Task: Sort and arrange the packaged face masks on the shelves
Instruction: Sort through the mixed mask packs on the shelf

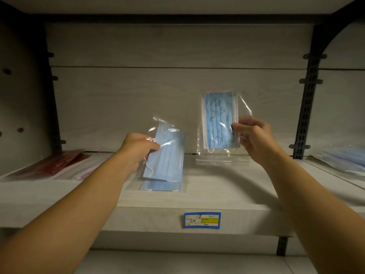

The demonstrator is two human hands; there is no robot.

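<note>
Left hand pinches a plain blue mask packet by its left edge, fingers curled on the plastic, tilting it up over another blue packet lying flat on the shelf. Right hand pinches a printed blue mask packet upright against the back panel, right of the plain one. Above the price tag, both are near; red packets lie far left.

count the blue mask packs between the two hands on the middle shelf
3: a plain one in the left hand grip, one lying flat beneath it, and a printed one held upright by the right hand. More may hide underneath.
</note>
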